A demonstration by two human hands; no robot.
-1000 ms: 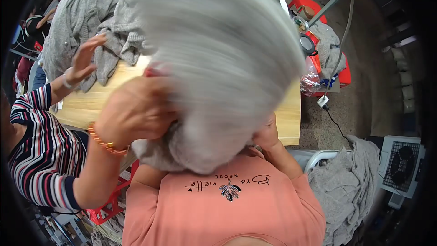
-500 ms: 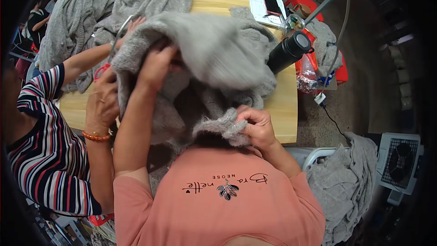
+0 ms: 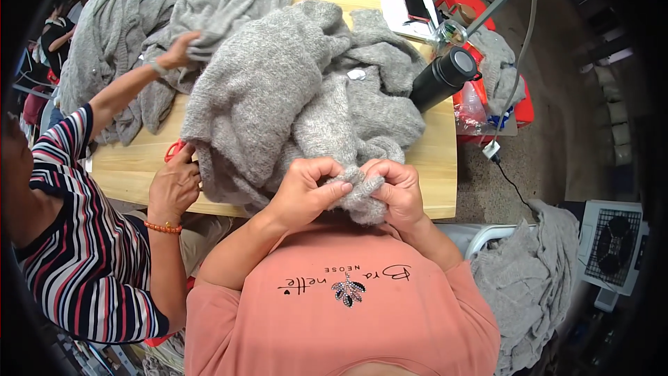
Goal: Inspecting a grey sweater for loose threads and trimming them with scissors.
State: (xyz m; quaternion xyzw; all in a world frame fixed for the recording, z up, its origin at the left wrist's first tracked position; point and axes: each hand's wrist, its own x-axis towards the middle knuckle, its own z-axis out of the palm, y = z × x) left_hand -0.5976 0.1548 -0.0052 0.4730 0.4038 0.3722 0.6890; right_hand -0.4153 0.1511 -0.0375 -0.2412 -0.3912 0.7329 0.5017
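Observation:
A grey knitted garment (image 3: 257,83) lies bunched over the near part of the table, one edge drawn toward my chest. Both my hands pinch that edge close together: my left hand (image 3: 311,184) with thumb against fingers, my right hand (image 3: 398,193) gripping just beside it. The knit gathers in folds between them and hangs a little below. A small white tag (image 3: 356,74) shows on the grey knit beyond my hands. At the left, a co-worker's hand (image 3: 175,184) holds red-handled scissors (image 3: 174,150) next to the garment.
More grey knitwear (image 3: 132,35) is heaped at the table's far left, where the co-worker's other hand (image 3: 182,52) reaches. At right stand a black bottle (image 3: 445,78) and a phone (image 3: 416,7) on papers. Grey knits (image 3: 525,285) drape over a chair at lower right.
My left hand has come out of the garment and down beside my right hand, gripping the edge. The lifted cloth has settled on the table. The co-worker's far hand has moved to the heap.

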